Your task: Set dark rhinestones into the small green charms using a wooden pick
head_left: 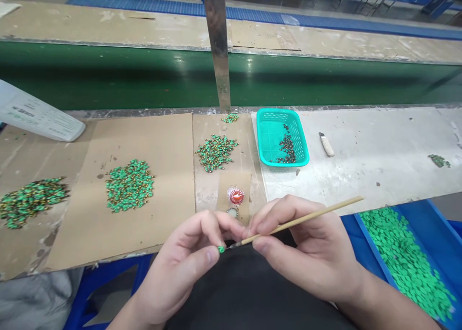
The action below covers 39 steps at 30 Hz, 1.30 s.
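My left hand (195, 253) pinches a tiny green piece (221, 249) between thumb and fingertip. In my right hand (303, 243) is a thin wooden stick (321, 213) with a fine metal tip, held slantwise like a pen. That tip points at the green piece and is at or very close to it; whether they touch I cannot tell. Just beyond my fingers lie a red oval piece with a white mark (237, 196) and a round pale piece with a beaded rim (233, 213), partly hidden by my left hand.
Heaps of small green-and-gold pieces (130, 185) lie on cardboard at left and centre. A turquoise basket (265, 160) holds small dark pieces. Right of it lies a small white-handled blade (327, 145). A blue tray (442, 245) of green pieces is at lower right; a translucent container (39, 113) leans at left.
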{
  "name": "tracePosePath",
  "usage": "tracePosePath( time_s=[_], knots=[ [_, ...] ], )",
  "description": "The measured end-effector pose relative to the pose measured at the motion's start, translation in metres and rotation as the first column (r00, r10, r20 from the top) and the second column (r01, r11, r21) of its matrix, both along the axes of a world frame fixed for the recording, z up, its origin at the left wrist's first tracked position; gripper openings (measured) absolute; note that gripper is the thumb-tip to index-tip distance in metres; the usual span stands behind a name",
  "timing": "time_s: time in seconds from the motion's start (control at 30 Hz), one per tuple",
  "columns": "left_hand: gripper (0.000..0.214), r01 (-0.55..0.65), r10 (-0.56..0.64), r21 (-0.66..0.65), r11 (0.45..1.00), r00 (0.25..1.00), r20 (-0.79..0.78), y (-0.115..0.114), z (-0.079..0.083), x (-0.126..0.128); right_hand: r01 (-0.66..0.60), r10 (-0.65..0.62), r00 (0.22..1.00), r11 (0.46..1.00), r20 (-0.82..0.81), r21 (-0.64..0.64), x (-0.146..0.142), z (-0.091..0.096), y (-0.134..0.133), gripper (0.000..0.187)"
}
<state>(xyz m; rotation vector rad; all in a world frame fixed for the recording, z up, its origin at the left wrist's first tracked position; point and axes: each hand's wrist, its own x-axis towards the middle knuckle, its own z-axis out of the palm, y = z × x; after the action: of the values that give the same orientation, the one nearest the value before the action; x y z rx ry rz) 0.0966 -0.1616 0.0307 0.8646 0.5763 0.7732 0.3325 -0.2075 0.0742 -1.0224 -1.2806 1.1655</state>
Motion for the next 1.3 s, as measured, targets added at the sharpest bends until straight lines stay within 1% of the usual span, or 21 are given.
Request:
tracePosePath(
  time_s=[0.23, 0.43, 0.63, 0.9, 1.13, 1.3],
  knots=[
    [0.017, -0.002, 0.002, 0.016, 1.0, 1.0, -0.009, 0.001, 0.001, 0.003, 0.004, -0.005, 1.0, 1.0, 0.015, 0.02, 0.0, 0.001, 0.0, 0.016],
    [0.025, -0.018, 0.024, 0.057, 0.998, 0.994, -0.103, 0.001, 0.008, 0.004, -0.012, 0.001, 0.993, 0.996, 0.116, 0.093, 0.001, 0.006, 0.002, 0.017],
    [0.029, -0.031, 0.04, 0.068, 0.997, 0.989, -0.142, 0.001, 0.009, 0.004, -0.045, 0.019, 0.985, 0.988, 0.171, 0.147, 0.001, 0.004, 0.004, 0.02],
    [0.026, -0.015, 0.019, 0.04, 0.999, 0.994, -0.107, 0.001, 0.007, 0.002, 0.0, -0.007, 0.997, 0.996, 0.079, 0.085, 0.0, 0.002, 0.001, 0.018],
    [0.03, -0.041, 0.045, 0.037, 0.998, 0.991, -0.123, 0.0, 0.008, 0.003, 0.005, -0.01, 0.997, 0.998, 0.074, 0.061, -0.001, 0.002, 0.002, 0.016],
    [0.028, -0.03, 0.034, 0.038, 0.999, 0.994, -0.102, 0.0, 0.006, 0.004, 0.0, -0.002, 0.999, 0.999, 0.053, 0.049, 0.0, 0.002, 0.001, 0.017]
  ],
)
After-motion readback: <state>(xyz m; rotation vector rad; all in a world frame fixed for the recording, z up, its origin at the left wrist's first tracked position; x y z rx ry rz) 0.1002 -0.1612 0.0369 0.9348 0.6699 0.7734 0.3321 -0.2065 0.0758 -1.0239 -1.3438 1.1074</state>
